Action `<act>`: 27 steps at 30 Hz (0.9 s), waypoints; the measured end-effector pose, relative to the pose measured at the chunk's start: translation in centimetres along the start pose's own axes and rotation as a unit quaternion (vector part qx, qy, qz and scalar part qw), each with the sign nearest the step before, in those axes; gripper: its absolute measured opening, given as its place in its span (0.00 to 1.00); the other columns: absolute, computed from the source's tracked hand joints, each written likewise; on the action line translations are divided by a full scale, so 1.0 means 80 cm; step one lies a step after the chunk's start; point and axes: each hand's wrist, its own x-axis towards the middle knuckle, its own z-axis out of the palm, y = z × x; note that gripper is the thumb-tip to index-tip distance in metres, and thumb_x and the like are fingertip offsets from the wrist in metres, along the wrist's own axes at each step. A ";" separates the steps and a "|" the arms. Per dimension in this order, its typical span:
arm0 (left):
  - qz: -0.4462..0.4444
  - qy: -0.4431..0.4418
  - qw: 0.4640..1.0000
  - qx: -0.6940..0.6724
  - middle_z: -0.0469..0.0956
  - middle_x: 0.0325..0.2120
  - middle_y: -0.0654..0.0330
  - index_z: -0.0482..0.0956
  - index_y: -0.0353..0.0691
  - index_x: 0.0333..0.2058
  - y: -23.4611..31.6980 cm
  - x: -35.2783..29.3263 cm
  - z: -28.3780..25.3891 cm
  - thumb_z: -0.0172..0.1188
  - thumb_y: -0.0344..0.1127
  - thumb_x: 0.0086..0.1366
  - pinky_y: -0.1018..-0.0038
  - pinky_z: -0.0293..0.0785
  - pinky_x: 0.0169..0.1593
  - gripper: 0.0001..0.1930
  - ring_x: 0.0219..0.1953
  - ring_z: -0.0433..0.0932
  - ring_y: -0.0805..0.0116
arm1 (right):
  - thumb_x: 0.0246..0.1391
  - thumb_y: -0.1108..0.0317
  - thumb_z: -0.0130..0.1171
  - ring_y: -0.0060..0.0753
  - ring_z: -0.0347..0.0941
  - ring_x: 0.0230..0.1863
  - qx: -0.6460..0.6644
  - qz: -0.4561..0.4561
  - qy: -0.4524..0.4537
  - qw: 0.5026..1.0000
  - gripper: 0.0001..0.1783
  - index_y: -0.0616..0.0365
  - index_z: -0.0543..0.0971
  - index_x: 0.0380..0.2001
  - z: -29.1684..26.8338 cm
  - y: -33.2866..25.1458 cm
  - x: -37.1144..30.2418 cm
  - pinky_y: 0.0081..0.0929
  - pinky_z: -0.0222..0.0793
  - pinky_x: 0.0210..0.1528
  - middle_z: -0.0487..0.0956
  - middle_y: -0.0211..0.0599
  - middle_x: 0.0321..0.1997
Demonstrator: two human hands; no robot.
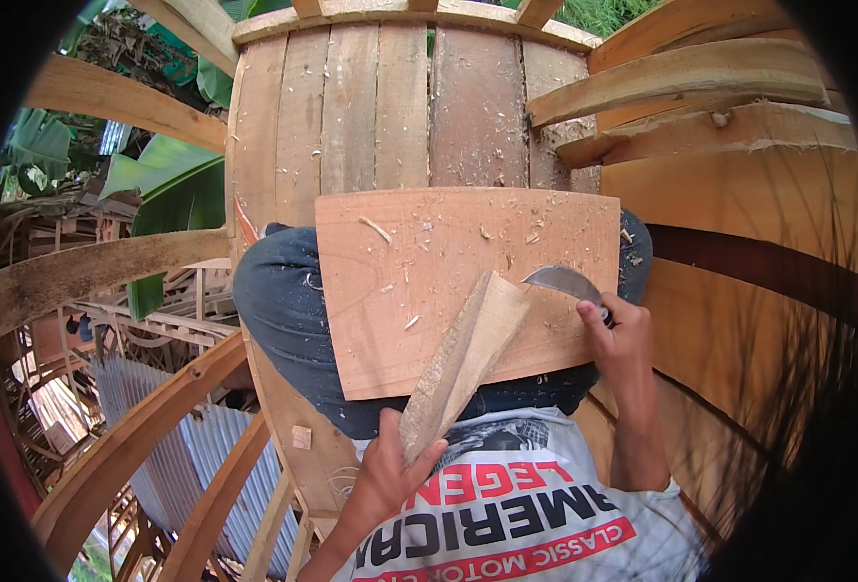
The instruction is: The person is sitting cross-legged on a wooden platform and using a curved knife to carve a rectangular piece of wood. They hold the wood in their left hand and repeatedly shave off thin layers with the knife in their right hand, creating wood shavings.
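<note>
My left hand (395,475) is closed round the near end of a rough-hewn piece of wood (463,364), which slants up and to the right with a ridge along its length. In my right hand (621,344) is a knife with a curved blade (566,280), its dark handle mostly hidden by the fingers. The blade points left, just right of the wood's far end and apart from it. Under both lies a flat wooden board (400,281) across my lap, scattered with shavings and small chips.
A plank floor (351,107) with shavings stretches ahead. Curved timber ribs (681,82) rise on the right, and more ribs (138,441) stand on the left. Beyond them are corrugated metal sheets (225,475) and a banana leaf (178,189). A small wood block (302,437) lies at my left.
</note>
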 end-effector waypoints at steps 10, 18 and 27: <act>0.007 0.053 0.999 0.001 0.77 0.24 0.46 0.66 0.33 0.37 0.036 -0.030 -0.052 0.64 0.41 0.58 0.66 0.72 0.32 0.20 0.28 0.79 0.55 | 0.47 0.48 0.64 0.42 0.74 0.16 0.104 -0.103 0.011 0.989 0.23 0.59 0.74 0.19 -0.014 -0.036 0.002 0.32 0.66 0.20 0.73 0.42 0.14; 0.151 0.269 0.945 0.107 0.70 0.15 0.58 0.70 0.33 0.33 0.118 0.006 -0.071 0.63 0.31 0.57 0.74 0.66 0.24 0.11 0.19 0.71 0.72 | 0.47 0.69 0.65 0.38 0.75 0.17 0.194 -0.062 0.052 0.978 0.09 0.62 0.75 0.25 -0.007 0.012 0.015 0.27 0.66 0.19 0.75 0.45 0.17; 0.231 0.310 0.918 0.088 0.75 0.27 0.52 0.68 0.35 0.31 0.162 0.047 -0.035 0.64 0.25 0.52 0.70 0.69 0.32 0.12 0.26 0.74 0.61 | 0.49 0.73 0.64 0.10 0.55 0.18 0.322 -0.012 0.011 0.947 0.07 0.66 0.78 0.25 -0.014 0.031 0.025 0.18 0.50 0.18 0.64 0.20 0.13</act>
